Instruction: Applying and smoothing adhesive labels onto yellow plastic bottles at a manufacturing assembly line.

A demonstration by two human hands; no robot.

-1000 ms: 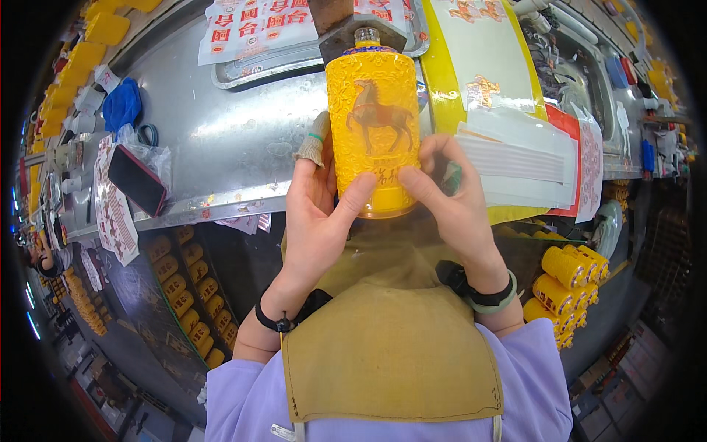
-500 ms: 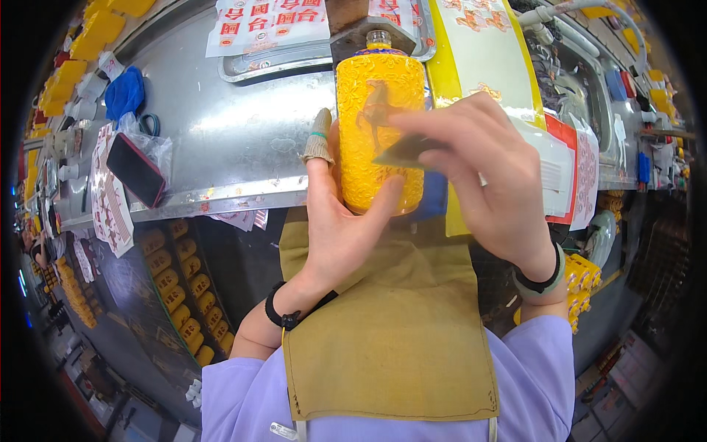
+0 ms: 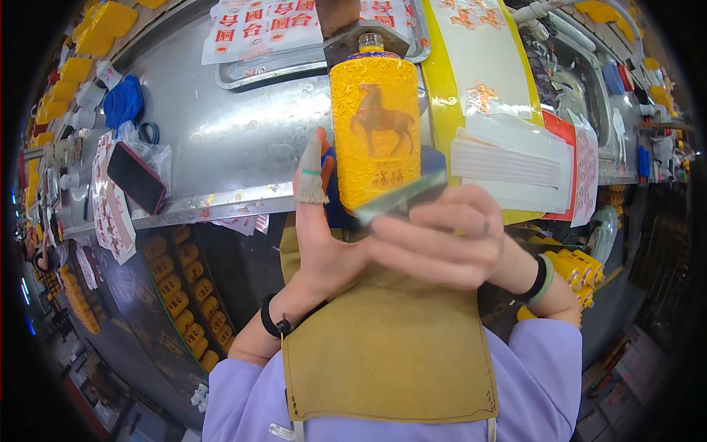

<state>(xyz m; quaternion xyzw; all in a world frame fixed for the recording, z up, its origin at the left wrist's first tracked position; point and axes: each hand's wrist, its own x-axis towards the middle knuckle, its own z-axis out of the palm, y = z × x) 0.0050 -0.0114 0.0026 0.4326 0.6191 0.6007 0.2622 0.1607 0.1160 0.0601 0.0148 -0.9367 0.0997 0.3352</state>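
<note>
A yellow embossed bottle (image 3: 344, 125) with a clear glass neck lies on the work surface, its neck pointing away from me. A brown horse picture (image 3: 381, 121) and small brown markings below it show on its face. My left hand (image 3: 324, 236) is beside the bottle's lower left, fingers stretched upward; a knitted finger cot (image 3: 311, 173) covers one finger. Its thumb is hidden behind my right hand. My right hand (image 3: 449, 239), somewhat blurred, grips a flat dark-green scraper (image 3: 401, 200) across the bottle's near end. Whether the scraper touches the bottle I cannot tell.
A metal tray (image 3: 272, 71) with red-printed sheets (image 3: 261, 29) is at the back. To the right, a yellow board (image 3: 438, 74) carries a sheet of copper-coloured decals (image 3: 481, 96) and white strips (image 3: 504, 162). A phone (image 3: 136, 178) and blue cloth (image 3: 123, 102) lie left.
My right hand and the scraper have moved down toward me, uncovering the horse picture and the markings. My left hand has shifted slightly down and left, its thumb off the bottle's face.
</note>
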